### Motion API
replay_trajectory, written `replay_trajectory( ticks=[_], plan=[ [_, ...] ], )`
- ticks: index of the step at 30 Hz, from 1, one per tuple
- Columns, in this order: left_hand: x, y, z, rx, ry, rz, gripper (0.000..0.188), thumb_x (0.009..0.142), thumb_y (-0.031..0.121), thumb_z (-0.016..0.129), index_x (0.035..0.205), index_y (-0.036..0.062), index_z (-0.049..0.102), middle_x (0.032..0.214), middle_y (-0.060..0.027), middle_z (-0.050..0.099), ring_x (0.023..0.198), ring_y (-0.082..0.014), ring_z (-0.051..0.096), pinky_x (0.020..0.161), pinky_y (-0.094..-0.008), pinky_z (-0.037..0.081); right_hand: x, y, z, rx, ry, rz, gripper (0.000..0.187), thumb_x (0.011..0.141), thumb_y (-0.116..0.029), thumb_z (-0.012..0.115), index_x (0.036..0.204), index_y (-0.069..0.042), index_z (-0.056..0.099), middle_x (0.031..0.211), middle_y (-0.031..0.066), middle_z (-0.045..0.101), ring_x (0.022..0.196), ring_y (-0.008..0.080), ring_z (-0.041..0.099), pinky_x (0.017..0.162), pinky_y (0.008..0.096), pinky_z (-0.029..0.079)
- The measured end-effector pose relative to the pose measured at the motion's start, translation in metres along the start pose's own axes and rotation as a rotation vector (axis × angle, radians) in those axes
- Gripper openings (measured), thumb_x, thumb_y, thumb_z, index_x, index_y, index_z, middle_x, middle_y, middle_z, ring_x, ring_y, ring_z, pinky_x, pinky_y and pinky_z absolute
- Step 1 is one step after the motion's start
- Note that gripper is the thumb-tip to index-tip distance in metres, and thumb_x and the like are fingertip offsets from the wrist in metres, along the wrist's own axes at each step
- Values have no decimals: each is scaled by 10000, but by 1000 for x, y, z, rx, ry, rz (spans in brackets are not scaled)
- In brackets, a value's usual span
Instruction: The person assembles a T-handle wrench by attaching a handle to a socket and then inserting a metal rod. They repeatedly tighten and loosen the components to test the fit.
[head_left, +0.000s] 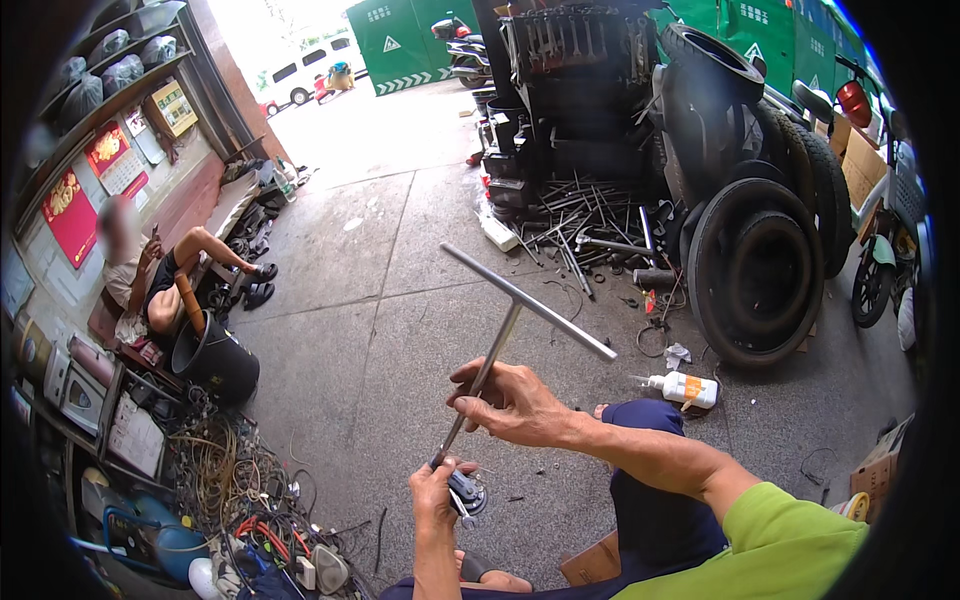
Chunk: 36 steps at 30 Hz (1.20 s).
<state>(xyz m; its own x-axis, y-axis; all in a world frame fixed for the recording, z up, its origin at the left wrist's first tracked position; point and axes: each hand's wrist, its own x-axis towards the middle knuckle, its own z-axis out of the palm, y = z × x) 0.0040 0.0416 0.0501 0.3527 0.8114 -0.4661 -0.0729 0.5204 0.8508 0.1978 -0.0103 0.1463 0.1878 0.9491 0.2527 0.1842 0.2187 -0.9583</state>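
Leaning at the concrete floor's (400, 300) right edge, stacked black rubber tyres (755, 270) partly cut off, long steel T-handle wrench (505, 335) gripped mid-shaft by right hand (510, 405), left hand (435, 495) closed around small dark metal part (466, 492), mostly hidden, unidentifiable.

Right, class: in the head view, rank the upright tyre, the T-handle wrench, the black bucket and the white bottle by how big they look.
1. Upright tyre
2. T-handle wrench, though it is nearer the camera in the right hand, so its rank is unsure
3. Black bucket
4. White bottle
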Motion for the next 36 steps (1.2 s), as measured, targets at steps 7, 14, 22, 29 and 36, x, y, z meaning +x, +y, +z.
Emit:
replay_trajectory(
  ticks=[7,14,22,29,36],
  plan=[
    [-8,5,7,0,16,41,131,844,58,607,912,-51,585,785,-206,670,668,-237,671,581,-300,537,0,-6,-4,42,17,35,223,907,-136,642,1041,37,599,831,128,703,615,127,673,481,250,548],
    [-4,-2,0,83,16,90,185,823,125,628,894,-44,610,776,-182,677,609,-184,630,551,-289,505,2,5,2,60,195,-146,160,835,-168,741,819,-15,695,600,29,652,489,65,585,407,208,460],
    [-5,13,-7,199,263,379,160,905,136,566,869,-8,627,754,-104,690,586,-83,510,532,-248,395,0,-10,1,180,-34,6,383,932,-161,597,1255,20,496,1053,182,668,842,188,695,590,270,578],
    [-10,36,-8,350,393,518,164,907,91,533,827,-12,632,742,-76,693,591,-71,512,557,-258,398,3,-11,10,324,-28,25,297,931,-119,598,1168,53,546,1023,208,682,612,187,695,471,243,564],
    [-11,40,-4,286,336,450,166,912,141,562,856,1,632,773,-99,700,668,-87,561,640,-261,423,4,-12,20,179,191,-94,207,880,-115,679,1004,45,637,816,138,713,479,94,622,359,187,470]
  ],
)
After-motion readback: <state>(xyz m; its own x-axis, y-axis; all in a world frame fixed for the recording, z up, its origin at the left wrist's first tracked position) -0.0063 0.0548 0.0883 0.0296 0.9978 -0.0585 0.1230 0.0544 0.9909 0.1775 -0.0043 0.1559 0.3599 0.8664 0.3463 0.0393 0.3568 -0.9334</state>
